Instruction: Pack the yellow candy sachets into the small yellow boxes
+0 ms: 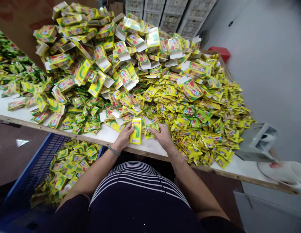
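My left hand (125, 137) is closed on a small yellow box (136, 132) with a green curved print, held upright at the table's front edge. Just right of it, my right hand (163, 136) pinches yellow-green packets (150, 130); how many cannot be told. The two hands are a short gap apart. Beyond them lies a heap of small yellow boxes (126, 76), many with white end flaps standing out. A big pile of yellow sachets (199, 129) spreads beside my right hand, and green sachets (89, 118) lie to the left of my left hand.
The white table (150, 145) has a wooden front edge. Below it on the left stands a blue crate (31, 171) full of yellow boxes. A grey-white holder (258, 142) and a white tub (284, 171) are at the right end. A cardboard box (21, 29) and white crates (174, 14) are behind.
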Demonstrator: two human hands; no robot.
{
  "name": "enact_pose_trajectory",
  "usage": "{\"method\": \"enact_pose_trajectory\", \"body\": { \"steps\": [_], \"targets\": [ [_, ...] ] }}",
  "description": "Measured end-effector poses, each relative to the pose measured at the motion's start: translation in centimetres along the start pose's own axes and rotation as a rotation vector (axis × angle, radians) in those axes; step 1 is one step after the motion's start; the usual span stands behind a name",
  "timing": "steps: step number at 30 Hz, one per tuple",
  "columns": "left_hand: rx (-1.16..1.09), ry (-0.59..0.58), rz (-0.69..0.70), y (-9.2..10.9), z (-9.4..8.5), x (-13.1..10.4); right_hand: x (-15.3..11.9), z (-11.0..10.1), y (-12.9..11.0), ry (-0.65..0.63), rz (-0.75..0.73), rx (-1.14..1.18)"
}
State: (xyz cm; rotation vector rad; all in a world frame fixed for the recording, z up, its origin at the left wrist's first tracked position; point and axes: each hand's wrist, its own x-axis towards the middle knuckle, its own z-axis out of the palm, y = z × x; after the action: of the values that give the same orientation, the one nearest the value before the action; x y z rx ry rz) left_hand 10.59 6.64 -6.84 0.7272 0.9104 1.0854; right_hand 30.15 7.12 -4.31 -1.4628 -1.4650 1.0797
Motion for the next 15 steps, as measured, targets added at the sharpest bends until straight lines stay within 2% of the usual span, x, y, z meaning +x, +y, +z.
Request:
{"method": "enact_pose_trajectory", "body": {
  "steps": [2,4,5,7,9,11,15],
  "targets": [
    [0.213,0.060,0.108,-0.2,0.5,0.2,-0.9,1.7,0.0,-0.035,0.034,0.039],
    [0.490,0.106,0.188,-0.1,0.9,0.0,-1.6,2.9,-0.3,-0.005,0.048,0.048],
    [0.614,0.108,0.204,0.1,1.0,-0.2,-1.8,3.3,-0.4,0.017,0.043,0.034],
    [0.773,0.031,0.194,0.6,0.8,-0.7,-1.9,3.4,-0.6,0.036,0.017,-0.014],
    [0.809,-0.079,0.159,1.3,0.4,-1.1,-1.6,2.8,-0.5,0.026,-0.015,-0.053],
    [0.796,-0.118,0.105,1.8,-0.2,-1.2,-1.0,2.0,-0.4,0.033,-0.024,-0.035],
    [0.646,-0.026,0.015,2.0,-0.4,-0.6,0.7,0.5,-1.1,0.090,-0.058,0.078]
  ]
}}
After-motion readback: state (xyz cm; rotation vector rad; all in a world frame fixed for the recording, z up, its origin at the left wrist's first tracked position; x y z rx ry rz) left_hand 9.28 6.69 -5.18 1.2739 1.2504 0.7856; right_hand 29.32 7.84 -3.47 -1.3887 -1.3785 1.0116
